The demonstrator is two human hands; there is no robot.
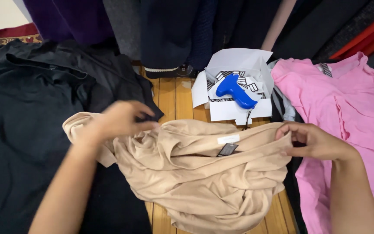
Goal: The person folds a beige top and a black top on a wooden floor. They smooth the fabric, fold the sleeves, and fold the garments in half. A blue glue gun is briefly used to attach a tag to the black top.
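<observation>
**Two hands on a beige garment spread over a wooden table**

A crumpled beige, soft knit garment (195,173) lies in the middle of a wooden slatted table (174,97), its neckline turned up so that a white sewn-in label (228,139) and a dark hanging tag (227,150) show. The left hand (120,119) rests on the garment's left shoulder, fingers curled down and closed over a fold of the cloth; the picture is a little blurred there, so how firmly it grips cannot be told. The right hand (314,141) grasps the garment's right edge, thumb and fingers pinching the fabric, the remaining fingers half bent.

To the left of the beige garment, and partly beneath it, a heap of black cloth garments (31,112) covers the table. To the right lies a bright pink top (347,112), flat, just beside the right hand. Behind the beige garment stands an open white cardboard box (239,108) holding a blue plastic tagging gun (235,90) on top of black-and-white striped tags. Along the far edge hang dark garments (174,30) in navy, grey and purple.
</observation>
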